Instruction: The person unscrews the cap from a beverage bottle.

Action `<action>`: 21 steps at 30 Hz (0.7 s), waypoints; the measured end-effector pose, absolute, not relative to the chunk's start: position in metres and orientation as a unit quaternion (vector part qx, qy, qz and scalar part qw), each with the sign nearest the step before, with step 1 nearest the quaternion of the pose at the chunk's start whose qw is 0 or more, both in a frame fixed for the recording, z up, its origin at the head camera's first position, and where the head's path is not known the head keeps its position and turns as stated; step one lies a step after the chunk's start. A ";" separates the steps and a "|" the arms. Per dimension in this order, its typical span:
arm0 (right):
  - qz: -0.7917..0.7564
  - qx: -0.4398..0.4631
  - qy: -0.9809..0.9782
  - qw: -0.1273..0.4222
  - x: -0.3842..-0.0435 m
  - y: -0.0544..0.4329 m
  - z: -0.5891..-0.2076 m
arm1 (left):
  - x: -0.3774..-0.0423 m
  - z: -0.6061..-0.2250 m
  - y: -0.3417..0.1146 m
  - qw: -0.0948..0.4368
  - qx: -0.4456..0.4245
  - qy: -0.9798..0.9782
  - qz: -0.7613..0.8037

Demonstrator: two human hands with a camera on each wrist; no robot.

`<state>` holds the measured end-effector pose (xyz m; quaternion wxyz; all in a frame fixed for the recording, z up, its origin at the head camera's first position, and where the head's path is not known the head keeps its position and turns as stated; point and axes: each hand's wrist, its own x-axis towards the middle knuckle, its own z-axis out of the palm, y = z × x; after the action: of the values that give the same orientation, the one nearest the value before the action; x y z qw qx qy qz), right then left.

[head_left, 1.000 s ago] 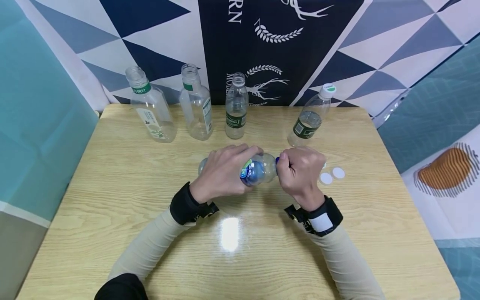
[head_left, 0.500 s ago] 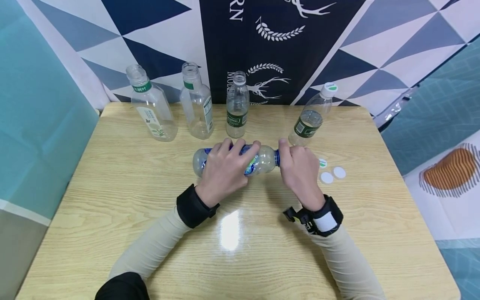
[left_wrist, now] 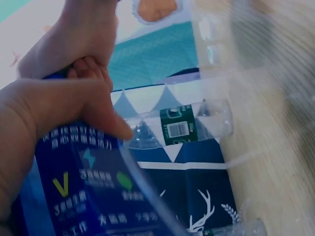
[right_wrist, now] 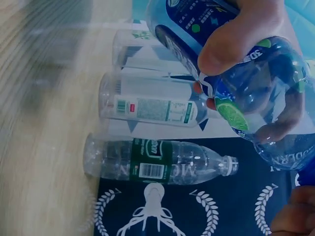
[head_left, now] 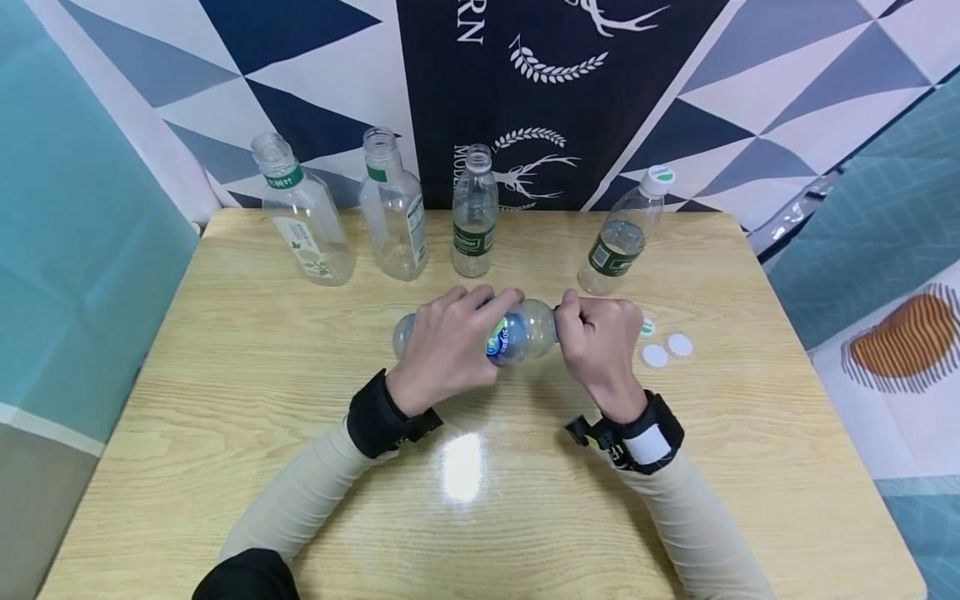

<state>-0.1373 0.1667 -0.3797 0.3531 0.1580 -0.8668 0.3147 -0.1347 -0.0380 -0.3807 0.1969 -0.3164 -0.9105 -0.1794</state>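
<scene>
Head: left hand [head_left: 453,342] wraps the blue-label bottle [head_left: 536,327], held sideways over the table [head_left: 540,533], right hand [head_left: 600,342] curled tight at its neck end; if that grip slips, the fist could hit the capped bottle [head_left: 618,242] just beyond or scatter the 3 loose caps [head_left: 655,356] beside it. Left wrist: thumb [left_wrist: 101,103] bent at the label's [left_wrist: 98,196] edge, so over-squeezing thin plastic could let the body spin. Right wrist: blue cap [right_wrist: 307,174] meets right fingers cut off by the frame, grip firmness can't tell; off-axis load could buckle the bottle.
</scene>
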 end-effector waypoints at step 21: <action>0.250 0.050 -0.960 0.114 -0.132 0.169 -0.364 | -0.137 -0.383 -0.039 0.263 -0.295 -0.913 -0.099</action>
<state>-0.1320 0.1687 -0.3642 0.1137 0.0498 -0.9604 0.2496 -0.1374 -0.0394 -0.3832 0.2632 -0.2949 -0.9133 -0.0986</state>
